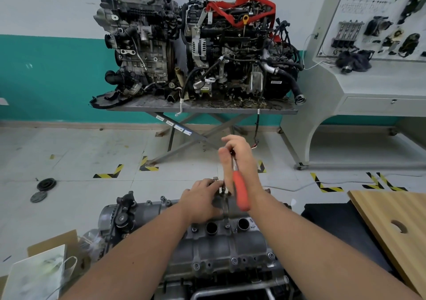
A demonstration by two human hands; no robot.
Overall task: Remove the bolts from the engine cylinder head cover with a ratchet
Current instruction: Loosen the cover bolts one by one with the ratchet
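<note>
The grey cylinder head cover [214, 249] lies in front of me, with several bolts in its flanges and two round plug holes. My right hand [239, 161] grips a ratchet with a red handle [241, 191], raised above the cover's far edge, the handle hanging down and the metal end up in my fingers. A loosened bolt [223, 190] stands at the far edge of the cover. My left hand [202, 198] rests on the cover there, its fingertips at that bolt; whether they pinch it is hidden.
Two engines [196, 46] stand on a scissor-lift table across the floor. A grey training console [368, 80] is at the right. A wooden board with a hole [396, 226] lies at my right, a cardboard box and bag [46, 267] at my left. Black discs [46, 184] lie on the floor.
</note>
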